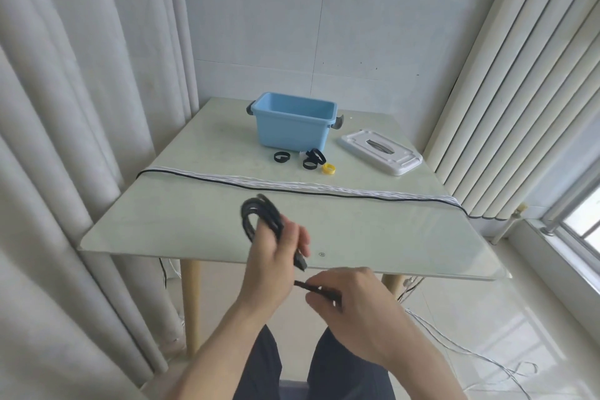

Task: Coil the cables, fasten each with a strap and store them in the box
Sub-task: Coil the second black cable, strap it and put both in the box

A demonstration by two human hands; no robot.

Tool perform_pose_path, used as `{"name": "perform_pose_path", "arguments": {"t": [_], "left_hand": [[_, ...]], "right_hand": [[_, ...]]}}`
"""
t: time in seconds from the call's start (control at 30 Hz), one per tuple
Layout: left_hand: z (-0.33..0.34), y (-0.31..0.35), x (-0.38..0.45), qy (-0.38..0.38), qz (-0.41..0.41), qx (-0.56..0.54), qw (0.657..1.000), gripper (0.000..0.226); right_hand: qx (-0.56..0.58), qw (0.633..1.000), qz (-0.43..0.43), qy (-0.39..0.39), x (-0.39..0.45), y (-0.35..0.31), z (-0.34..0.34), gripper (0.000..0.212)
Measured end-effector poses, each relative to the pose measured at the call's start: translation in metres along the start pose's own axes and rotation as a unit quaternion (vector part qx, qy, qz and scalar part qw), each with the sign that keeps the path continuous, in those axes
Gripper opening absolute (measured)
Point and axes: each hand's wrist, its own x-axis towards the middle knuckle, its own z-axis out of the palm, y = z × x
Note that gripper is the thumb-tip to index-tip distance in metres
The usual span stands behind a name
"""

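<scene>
Left hand: the left hand (pixel 276 256) grasps a coiled black round cable (pixel 259 217), fingers wrapped through the loops; one plug end (pixel 300 260) sticks out below the fingers.
Right hand: the right hand (pixel 354 299) pinches the cable's other black end (pixel 316 288), just below the left hand.
Coil position: held above the near edge of the pale green glass-topped table (pixel 373 230), well in front of the light blue plastic box (pixel 293 123).
Done: this cable looks nearly fully coiled; no strap is on it yet.
Straps: black loop straps (pixel 311 157) and one yellow loop strap (pixel 328 168) lie just in front of the box.
Waiting cables: a row of white cables with one black cable (pixel 292 187) lies across the table, between the box and the hands, uncoiled.
Box: open; from here it appears empty.
Lid: the white plastic lid (pixel 381 151) lies right of the box.
Left to do: strapping, storing, then the remaining cables; judged an early stage.
</scene>
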Motion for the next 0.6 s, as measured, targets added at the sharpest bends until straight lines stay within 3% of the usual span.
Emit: {"name": "perform_pose_path", "arguments": {"t": [0.1, 0.13, 0.2, 0.33, 0.43, 0.6], "left_hand": [[-0.002, 0.003, -0.003, -0.178, -0.054, 0.149, 0.971, 0.023], [-0.003, 0.003, -0.004, -0.217, -0.062, 0.202, 0.953, 0.022], [-0.003, 0.002, -0.006, -0.257, -0.092, 0.242, 0.931, 0.028], [-0.005, 0.005, -0.009, -0.302, -0.156, 0.148, 0.929, 0.045], [-0.007, 0.006, -0.012, -0.391, -0.183, 0.092, 0.897, 0.065], [-0.025, 0.007, -0.008, -0.44, -0.231, -0.017, 0.868, 0.039]], "right_hand": [[-0.036, 0.998, -0.024, 0.048, 0.002, 0.002, -0.006, 0.013], [-0.015, 0.998, -0.011, 0.06, 0.001, 0.001, -0.007, 0.007], [0.052, 0.993, 0.038, 0.097, -0.002, 0.0, -0.01, 0.017], [0.111, 0.983, 0.095, 0.115, 0.001, 0.007, -0.012, 0.044], [0.121, 0.986, 0.096, 0.056, 0.005, 0.016, -0.015, 0.053], [0.162, 0.978, 0.132, -0.003, 0.001, 0.048, -0.026, 0.044]]}}
